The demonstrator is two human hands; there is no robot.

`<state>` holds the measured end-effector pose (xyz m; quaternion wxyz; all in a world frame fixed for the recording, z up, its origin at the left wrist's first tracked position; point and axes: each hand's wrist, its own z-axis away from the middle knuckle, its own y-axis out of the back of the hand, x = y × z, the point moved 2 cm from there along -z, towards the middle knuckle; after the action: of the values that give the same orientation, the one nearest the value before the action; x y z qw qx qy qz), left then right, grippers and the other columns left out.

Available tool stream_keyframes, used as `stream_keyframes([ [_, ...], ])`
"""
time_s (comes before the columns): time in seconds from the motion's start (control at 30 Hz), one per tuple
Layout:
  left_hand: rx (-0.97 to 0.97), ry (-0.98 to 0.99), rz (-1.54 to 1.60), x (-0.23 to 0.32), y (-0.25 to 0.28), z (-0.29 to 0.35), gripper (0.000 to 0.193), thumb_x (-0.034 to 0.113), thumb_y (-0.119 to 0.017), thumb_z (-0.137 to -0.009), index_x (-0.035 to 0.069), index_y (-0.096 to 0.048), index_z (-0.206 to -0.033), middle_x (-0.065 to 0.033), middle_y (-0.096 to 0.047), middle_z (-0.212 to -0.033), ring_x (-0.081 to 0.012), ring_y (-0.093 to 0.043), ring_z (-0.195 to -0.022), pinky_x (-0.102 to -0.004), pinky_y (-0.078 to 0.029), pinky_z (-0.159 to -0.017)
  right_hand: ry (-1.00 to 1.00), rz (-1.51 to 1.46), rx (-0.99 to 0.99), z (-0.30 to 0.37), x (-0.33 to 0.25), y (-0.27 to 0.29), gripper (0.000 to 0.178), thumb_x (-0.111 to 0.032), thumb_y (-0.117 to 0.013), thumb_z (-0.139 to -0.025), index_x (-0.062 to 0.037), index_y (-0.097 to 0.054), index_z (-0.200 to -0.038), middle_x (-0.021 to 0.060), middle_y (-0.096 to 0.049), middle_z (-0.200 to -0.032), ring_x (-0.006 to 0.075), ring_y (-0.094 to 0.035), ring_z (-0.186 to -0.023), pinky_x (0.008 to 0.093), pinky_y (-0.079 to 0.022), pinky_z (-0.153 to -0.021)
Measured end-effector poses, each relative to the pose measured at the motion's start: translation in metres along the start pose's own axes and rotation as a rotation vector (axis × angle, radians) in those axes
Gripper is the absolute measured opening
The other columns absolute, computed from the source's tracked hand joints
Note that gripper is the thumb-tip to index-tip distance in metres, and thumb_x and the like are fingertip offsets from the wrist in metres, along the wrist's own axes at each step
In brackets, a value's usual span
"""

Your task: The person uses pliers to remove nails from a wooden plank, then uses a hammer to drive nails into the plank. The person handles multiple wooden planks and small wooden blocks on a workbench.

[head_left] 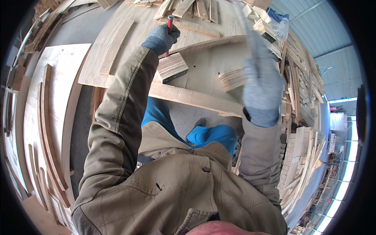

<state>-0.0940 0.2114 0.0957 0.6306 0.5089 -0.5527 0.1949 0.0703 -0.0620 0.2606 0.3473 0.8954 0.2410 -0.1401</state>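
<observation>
My gloved left hand is closed around a red rod-like punch or chisel with a dull metal top. It is held upright, its lower end at the far edge of a layered plywood block. My gloved right hand is raised on the right, smeared by motion. From it a long, thin tool handle runs up to the top edge; the tool's head cannot be made out. Partly behind the right hand lies a second plywood block. A long wooden strip stretches between the two hands.
Both blocks rest on a plywood-topped bench with a timber front rail. Loose wood pieces lie at its far side. Stacked timber crowds the right. At left, a pale board carries long strips.
</observation>
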Motion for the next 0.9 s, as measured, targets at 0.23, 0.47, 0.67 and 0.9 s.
stream_keyframes([
  [0.23,0.007,-0.035,-0.013,-0.007,0.000,0.005,0.018,0.019,-0.066,-0.098,0.001,-0.071,-0.101,-0.0090,-0.071,-0.082,-0.0189,-0.068,-0.077,-0.0368,-0.055,-0.075,-0.386,0.105,-0.415,0.030,0.030,-0.014,0.052,0.002,-0.063,-0.095,-0.0062,-0.057,-0.146,0.0178,-0.066,-0.137,0.0233,-0.065,-0.124,0.0328,-0.049,-0.105],
  [0.47,0.027,-0.017,-0.025,-0.010,-0.006,-0.008,0.026,0.030,-0.067,-0.097,0.005,-0.073,-0.097,-0.0089,-0.071,-0.076,-0.0208,-0.068,-0.071,-0.0385,-0.053,-0.070,-0.308,0.009,-0.089,0.022,0.034,0.007,0.053,0.001,-0.066,-0.096,-0.0084,-0.056,-0.147,0.0111,-0.066,-0.135,0.0163,-0.065,-0.114,0.0291,-0.052,-0.097],
  [0.67,0.016,-0.015,-0.008,-0.007,-0.006,-0.007,0.025,0.030,-0.067,-0.098,0.005,-0.072,-0.097,-0.0085,-0.072,-0.077,-0.0197,-0.067,-0.069,-0.0376,-0.054,-0.069,-0.318,0.015,-0.055,0.015,0.031,0.004,0.057,0.002,-0.066,-0.094,-0.0098,-0.055,-0.148,0.0140,-0.068,-0.132,0.0164,-0.068,-0.111,0.0297,-0.056,-0.094],
  [0.9,0.047,-0.004,0.020,-0.004,-0.004,-0.003,0.025,0.029,-0.068,-0.098,0.004,-0.072,-0.096,-0.0087,-0.072,-0.077,-0.0194,-0.069,-0.070,-0.0374,-0.054,-0.069,-0.353,0.139,-0.441,0.027,0.030,-0.023,0.056,-0.003,-0.069,-0.094,-0.0091,-0.055,-0.148,0.0170,-0.067,-0.135,0.0220,-0.069,-0.116,0.0339,-0.055,-0.097],
])
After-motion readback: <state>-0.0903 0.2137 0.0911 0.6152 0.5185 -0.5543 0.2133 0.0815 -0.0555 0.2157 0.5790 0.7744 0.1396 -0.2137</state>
